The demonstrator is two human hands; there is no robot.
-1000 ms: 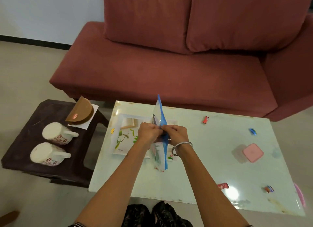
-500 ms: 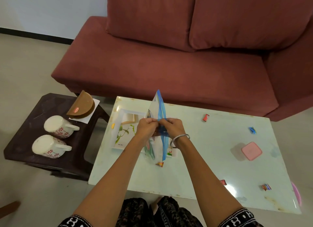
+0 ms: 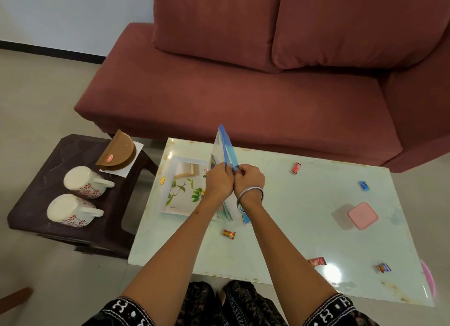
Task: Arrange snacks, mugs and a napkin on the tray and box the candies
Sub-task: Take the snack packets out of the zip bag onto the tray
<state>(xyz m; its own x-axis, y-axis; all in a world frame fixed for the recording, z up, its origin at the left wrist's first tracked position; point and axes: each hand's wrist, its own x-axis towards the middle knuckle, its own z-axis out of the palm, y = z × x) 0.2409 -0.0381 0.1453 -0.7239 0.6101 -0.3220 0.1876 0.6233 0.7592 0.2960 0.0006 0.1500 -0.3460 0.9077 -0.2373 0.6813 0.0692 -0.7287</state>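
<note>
My left hand (image 3: 219, 182) and my right hand (image 3: 249, 178) pinch the top edge of a blue and clear snack packet (image 3: 225, 146) held upright over the right side of the leaf-printed tray (image 3: 181, 193). A red and yellow candy (image 3: 229, 234) lies just below the packet. Other candies lie scattered: a red one (image 3: 296, 167) at the back, a blue one (image 3: 364, 186) to the right, two (image 3: 316, 261) (image 3: 384, 267) near the front edge. The pink candy box (image 3: 362, 215) stands shut at right. Two flowered mugs (image 3: 84, 182) (image 3: 70, 210) lie on the side stool.
The pale glass table (image 3: 280, 228) stands before a red sofa (image 3: 243, 82). To the left, a dark stool (image 3: 36, 196) also bears a brown napkin holder (image 3: 119, 151) on a white napkin (image 3: 132, 165). A pink item (image 3: 427, 277) shows at the table's right edge.
The red and yellow candy has come into view on the table under the packet. Both hands stay pinched on the packet's top edge, and my view has tilted slightly down.
</note>
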